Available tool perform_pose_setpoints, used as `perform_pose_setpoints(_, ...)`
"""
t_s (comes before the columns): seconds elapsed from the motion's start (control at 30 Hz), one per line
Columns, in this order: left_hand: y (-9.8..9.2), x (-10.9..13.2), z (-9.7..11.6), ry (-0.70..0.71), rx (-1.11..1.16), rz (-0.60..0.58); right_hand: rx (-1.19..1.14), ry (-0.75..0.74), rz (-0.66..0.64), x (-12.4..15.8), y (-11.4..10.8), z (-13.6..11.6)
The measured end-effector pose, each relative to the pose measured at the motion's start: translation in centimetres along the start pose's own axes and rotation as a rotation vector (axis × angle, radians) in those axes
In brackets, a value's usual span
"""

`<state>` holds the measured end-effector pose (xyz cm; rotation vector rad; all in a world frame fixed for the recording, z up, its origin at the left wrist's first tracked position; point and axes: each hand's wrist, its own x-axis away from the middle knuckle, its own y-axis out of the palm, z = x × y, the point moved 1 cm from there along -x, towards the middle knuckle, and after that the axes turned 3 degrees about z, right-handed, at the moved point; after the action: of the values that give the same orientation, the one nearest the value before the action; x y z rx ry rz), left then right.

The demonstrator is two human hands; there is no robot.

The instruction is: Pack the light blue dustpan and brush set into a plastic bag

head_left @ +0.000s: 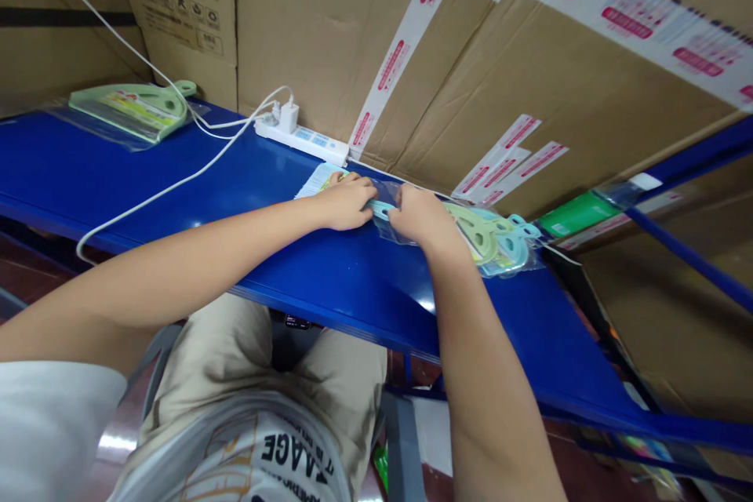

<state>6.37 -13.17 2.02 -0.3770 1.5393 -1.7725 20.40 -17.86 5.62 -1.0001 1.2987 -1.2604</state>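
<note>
At the worktop's (341, 274) far left corner, a pale green dustpan (161, 100) lies in clear wrapping. A white cable (170, 190) loops rightward to a white power strip (303, 143) along the far edge, against a large cardboard box (329, 31). A seated person leans both forearms over the blue surface. Near the middle of the far edge, the left hand (348, 202) curls over a light blue brush (314, 179), bristles pointing left, handle rightward. The right hand (419, 213) closes on a clear bag (385, 230) around the handle's end; I cannot tell how firmly. Just right, green and blue wrapped dustpans (483, 239) overlap near the far right corner, beside a green-labelled bottle (580, 213).
</note>
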Motion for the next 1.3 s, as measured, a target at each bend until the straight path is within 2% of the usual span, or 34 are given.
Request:
perform_pose_setpoints(0.2,-0.2,-0.2,-0.2,-0.040,0.087,0.027,-0.092,-0.100,0.013,0.4,0.1,-0.9)
perform_pose_setpoints(0.4,-1.6,-0.5,-1.9,-0.076,0.085,0.089,-0.112,-0.138,0.038,0.5,0.1,-1.0)
perform_pose_setpoints(0.63,-2.2,-0.2,-2.3,0.023,0.018,-0.001,-0.090,-0.152,0.025,0.7,-0.1,-1.2)
perform_pose_setpoints(0.8,-2.1,-0.2,-2.6,0.023,-0.005,-0.035,-0.078,-0.165,0.013,0.7,-0.2,-1.3)
perform_pose_setpoints(1.0,-1.9,-0.6,-3.3,0.048,0.003,-0.018,-0.078,-0.175,0.009,0.7,-0.1,-1.3)
perform_pose_setpoints(1.3,-2.9,-0.5,-2.8,0.031,-0.089,-0.010,-0.097,-0.229,0.085,0.7,0.1,-1.4)
